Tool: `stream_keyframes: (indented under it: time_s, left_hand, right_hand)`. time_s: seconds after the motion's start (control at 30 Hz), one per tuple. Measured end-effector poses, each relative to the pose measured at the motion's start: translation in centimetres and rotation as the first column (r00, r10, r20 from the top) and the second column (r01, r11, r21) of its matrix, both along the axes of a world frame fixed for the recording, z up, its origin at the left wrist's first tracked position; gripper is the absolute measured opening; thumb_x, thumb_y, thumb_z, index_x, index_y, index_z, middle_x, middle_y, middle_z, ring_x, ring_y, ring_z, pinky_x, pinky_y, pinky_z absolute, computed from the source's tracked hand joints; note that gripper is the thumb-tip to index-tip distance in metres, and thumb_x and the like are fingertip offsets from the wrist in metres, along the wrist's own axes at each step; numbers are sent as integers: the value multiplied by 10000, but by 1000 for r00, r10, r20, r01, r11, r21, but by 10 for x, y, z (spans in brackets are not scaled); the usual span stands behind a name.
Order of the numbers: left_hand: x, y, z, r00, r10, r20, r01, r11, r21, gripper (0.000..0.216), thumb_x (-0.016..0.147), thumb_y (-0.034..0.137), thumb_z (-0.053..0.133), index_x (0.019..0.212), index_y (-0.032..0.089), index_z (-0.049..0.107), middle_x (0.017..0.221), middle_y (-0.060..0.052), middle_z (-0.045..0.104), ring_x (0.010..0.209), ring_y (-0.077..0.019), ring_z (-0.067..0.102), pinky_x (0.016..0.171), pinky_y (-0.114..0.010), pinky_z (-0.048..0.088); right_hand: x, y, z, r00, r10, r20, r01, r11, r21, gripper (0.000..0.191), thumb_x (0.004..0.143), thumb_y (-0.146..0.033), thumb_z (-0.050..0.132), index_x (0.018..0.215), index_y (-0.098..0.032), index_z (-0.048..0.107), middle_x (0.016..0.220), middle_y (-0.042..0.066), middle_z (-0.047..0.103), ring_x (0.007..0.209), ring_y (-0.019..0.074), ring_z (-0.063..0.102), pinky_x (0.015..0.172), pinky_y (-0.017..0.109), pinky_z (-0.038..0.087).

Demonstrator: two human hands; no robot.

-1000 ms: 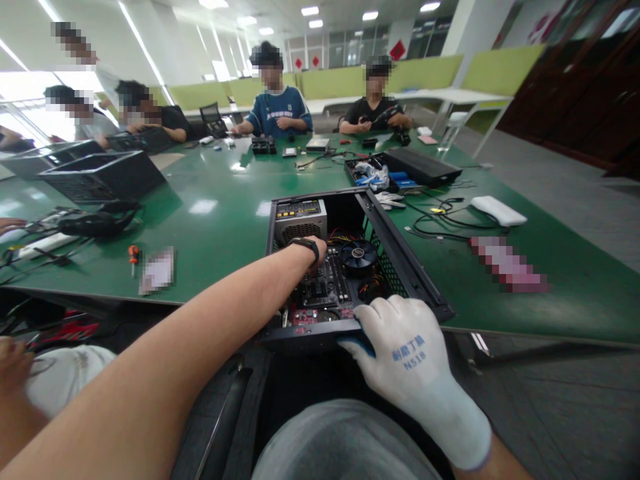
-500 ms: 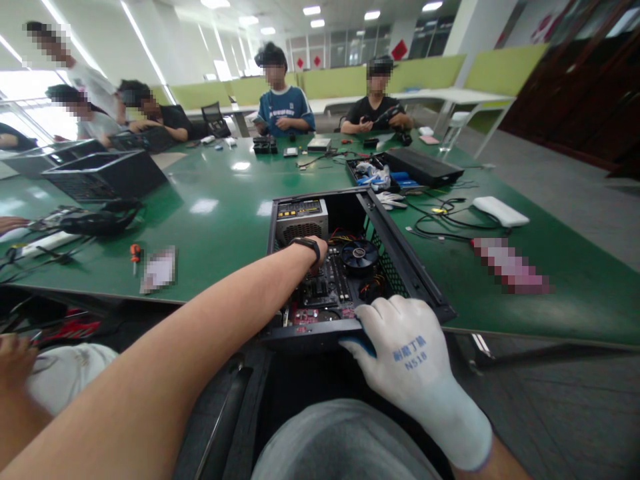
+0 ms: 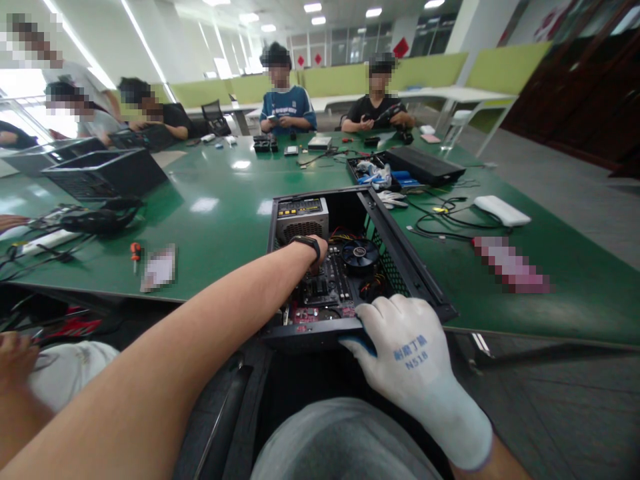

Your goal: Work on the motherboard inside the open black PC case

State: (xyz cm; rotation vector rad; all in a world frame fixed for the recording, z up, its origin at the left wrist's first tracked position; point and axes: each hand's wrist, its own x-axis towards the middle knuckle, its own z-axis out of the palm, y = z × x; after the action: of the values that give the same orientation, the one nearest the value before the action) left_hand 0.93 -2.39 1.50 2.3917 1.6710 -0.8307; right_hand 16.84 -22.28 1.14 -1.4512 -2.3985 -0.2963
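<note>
An open black computer case (image 3: 313,331) lies at the table's near edge. My left hand (image 3: 321,248), bare with a black band at the wrist, reaches down inside it, over the motherboard (image 3: 320,288); its fingers are hidden. Close by are the power supply (image 3: 303,225) at the back left and a round black cooling fan (image 3: 360,253) to the right. My right hand (image 3: 403,347), in a white glove, grips the near rim of the case, thumb outside and fingers over the top. Red parts of the board (image 3: 304,315) show along the near wall.
On the green table (image 3: 215,227) lie an orange-handled screwdriver (image 3: 135,255), cables (image 3: 435,220), a white power bank-like block (image 3: 501,211) and a black box with gloves and tools (image 3: 373,175). Another open case (image 3: 105,175) stands left. Co-workers sit across; one person's hand (image 3: 17,360) is at left.
My two hands and the case stay practically in place. Across the table, the person in blue has brought both hands together around a small object.
</note>
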Motion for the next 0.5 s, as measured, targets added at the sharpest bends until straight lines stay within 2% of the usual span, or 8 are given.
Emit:
stream_keyframes:
  time_s: [0.27,0.5]
  left_hand:
    - [2,-6,6,994,-84,-64,84,996,-13,513,566,266,859,1044,107,758,1094,-155,735,1010,-288,677,900,-305,523]
    - [0,-7,4,999,-48,22,48,999,9,487,599,301,828,1045,115,765,1053,-151,742,1014,-292,673,914,-303,509]
  right_hand:
    - [0,0,0,1000,0,-7,0,1000,3,296,803,-518,652,895,-238,619,793,52,580,762,241,447,688,367,204]
    - [0,0,0,1000,-6,-1,6,1000,17,308,803,-531,651,879,-234,620,782,52,582,750,237,445,691,368,205]
